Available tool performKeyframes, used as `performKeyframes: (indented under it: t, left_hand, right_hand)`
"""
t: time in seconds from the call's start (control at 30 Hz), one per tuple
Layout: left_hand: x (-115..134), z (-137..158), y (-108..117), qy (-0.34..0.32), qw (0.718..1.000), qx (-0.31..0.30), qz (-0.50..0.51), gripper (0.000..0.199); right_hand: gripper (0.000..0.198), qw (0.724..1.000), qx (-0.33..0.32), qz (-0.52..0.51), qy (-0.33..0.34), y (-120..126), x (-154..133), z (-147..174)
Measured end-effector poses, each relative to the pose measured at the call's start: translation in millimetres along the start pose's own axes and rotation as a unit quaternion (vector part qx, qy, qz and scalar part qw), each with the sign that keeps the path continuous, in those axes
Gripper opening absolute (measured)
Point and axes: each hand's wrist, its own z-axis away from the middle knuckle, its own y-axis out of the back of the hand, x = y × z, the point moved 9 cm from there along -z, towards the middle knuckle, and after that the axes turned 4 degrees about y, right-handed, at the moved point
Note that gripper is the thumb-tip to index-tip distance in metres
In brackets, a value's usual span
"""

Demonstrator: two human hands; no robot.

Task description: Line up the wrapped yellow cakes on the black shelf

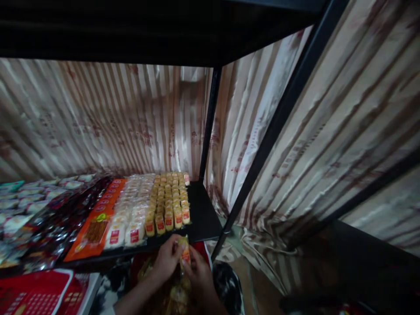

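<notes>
Between both hands, just in front of the shelf edge, is a small yellow wrapped snack pack (185, 253) with a red label. My left hand (169, 258) pinches it from the left, and my right hand (200, 269) grips its right side. Below them sits a red basket (208, 253) with more yellow packs (179, 294) inside, dim and partly covered by my arms. Behind the hands, rows of matching yellow packs (169, 221) stand upright on the black shelf (204, 218). White wrapped packs (134, 234) with red labels are lined up to their left.
Left along the shelf lie an orange snack bag (95, 225), dark shiny packets (49, 225) and white packets (16, 223). A red crate (33, 291) is at lower left. Black posts (262, 153) and an upper shelf (108, 33) frame the space, with striped curtains (131, 113) behind.
</notes>
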Motion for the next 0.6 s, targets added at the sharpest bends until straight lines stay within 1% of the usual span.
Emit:
performKeyframes:
  t: [0.07,0.17,0.23,0.3,0.43,0.6]
  left_hand:
    - [12,-4,-2,-0.007,1.000,-0.004,-0.011,0.032]
    - [32,-12,-4,-0.014,0.999,0.000,-0.040,0.029]
    - [46,-19,-6,-0.025,0.998,0.000,-0.054,0.029]
    - [59,-29,-10,-0.038,0.998,-0.005,-0.055,0.029]
    - [79,-54,-17,-0.066,0.996,-0.011,-0.061,0.029]
    - [95,-95,-20,-0.101,0.991,0.001,-0.089,0.025]
  right_hand:
    - [0.047,0.999,0.007,0.032,0.003,8,-10,-4]
    - [0.047,0.995,0.034,0.090,0.000,24,-23,-14]
    - [0.045,0.994,0.048,0.103,0.002,33,-29,-23]
    - [0.044,0.994,0.058,0.092,0.010,41,-32,-34]
    - [0.045,0.997,0.070,0.027,0.026,54,-32,-61]
    - [0.047,0.994,0.107,-0.021,0.013,68,-20,-102]
